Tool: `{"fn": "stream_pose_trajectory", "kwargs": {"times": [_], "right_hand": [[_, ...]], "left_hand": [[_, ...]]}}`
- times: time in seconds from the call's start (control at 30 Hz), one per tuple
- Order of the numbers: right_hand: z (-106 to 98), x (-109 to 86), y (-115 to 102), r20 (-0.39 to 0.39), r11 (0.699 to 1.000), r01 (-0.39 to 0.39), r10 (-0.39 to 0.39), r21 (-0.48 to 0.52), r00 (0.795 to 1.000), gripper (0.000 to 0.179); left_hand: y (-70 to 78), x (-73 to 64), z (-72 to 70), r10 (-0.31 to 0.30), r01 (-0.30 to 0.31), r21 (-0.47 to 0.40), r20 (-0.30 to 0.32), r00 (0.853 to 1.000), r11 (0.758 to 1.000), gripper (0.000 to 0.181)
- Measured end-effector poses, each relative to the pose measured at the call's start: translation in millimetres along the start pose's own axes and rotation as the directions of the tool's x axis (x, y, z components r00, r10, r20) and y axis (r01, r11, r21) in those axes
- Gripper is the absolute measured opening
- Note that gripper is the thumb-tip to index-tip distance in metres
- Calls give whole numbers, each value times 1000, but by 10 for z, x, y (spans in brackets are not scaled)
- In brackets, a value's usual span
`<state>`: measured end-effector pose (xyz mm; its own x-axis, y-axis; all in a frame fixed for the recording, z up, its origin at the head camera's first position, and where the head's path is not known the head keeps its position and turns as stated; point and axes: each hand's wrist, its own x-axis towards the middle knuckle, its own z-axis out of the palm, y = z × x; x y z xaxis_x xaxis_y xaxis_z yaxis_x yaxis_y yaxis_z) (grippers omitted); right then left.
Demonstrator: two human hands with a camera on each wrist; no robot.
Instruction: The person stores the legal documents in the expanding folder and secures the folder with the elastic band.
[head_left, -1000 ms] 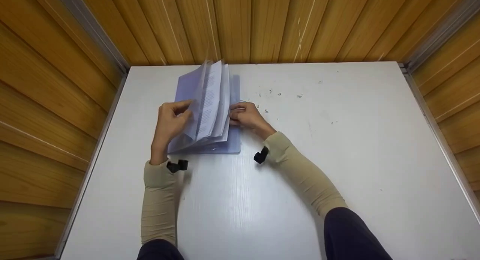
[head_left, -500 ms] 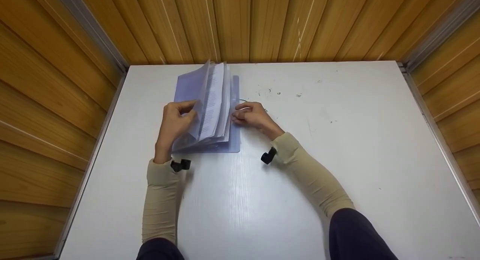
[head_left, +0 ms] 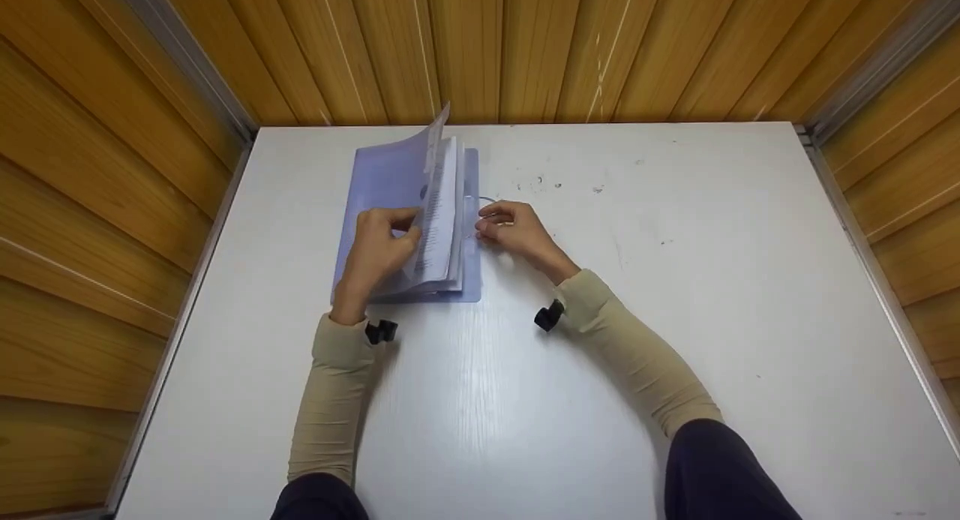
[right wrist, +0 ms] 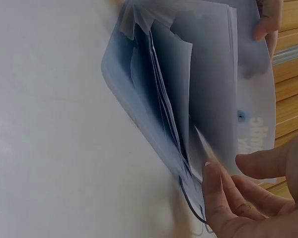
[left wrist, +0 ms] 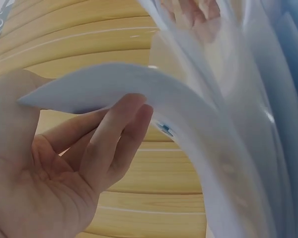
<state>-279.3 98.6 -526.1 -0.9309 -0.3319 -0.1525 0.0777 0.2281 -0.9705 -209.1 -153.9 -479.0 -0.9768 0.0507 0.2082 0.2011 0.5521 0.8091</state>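
Observation:
A translucent blue-violet document folder (head_left: 471, 272) lies partly open at the table's back left. Its front cover (head_left: 386, 178) bends upward, free edge raised and facing right. My left hand (head_left: 381, 246) pinches that edge between thumb and fingers, as the left wrist view also shows. Printed papers (head_left: 441, 231) in clear pockets stand out below the cover. Beside the folder's right edge is my right hand (head_left: 521, 231), thumb apart from the fingers. A thin dark elastic cord (right wrist: 187, 198) loops near those fingertips in the right wrist view; whether they touch it is unclear.
The white table (head_left: 637, 317) extends to the right and front of the folder, with small dark marks near its back. Wood-look panels (head_left: 540, 47) rise directly behind it and at both sides. Black wrist cameras (head_left: 550, 316) sit at the cuffs.
My left hand has moved right with the folder's front cover, which now leans further over the papers. My right hand has drawn back slightly rightward from the page edges.

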Motion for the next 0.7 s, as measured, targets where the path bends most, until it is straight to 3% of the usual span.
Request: {"fn": "stream_pose_trajectory", "kwargs": {"times": [0.2, 0.37, 0.7], "right_hand": [[-39, -43, -34, -29, 998, 43, -44, -41, 999, 32], [-147, -36, -41, -27, 983, 112, -117, -146, 993, 33], [-450, 39, -96, 23, 876, 258, -273, -407, 962, 31]], "left_hand": [[18, 2, 135, 25, -25, 14, 8, 1000, 1000, 38], [22, 1, 241, 25, -25, 26, 3, 1000, 999, 37], [26, -22, 390, -19, 18, 34, 29, 999, 999, 37]]}}
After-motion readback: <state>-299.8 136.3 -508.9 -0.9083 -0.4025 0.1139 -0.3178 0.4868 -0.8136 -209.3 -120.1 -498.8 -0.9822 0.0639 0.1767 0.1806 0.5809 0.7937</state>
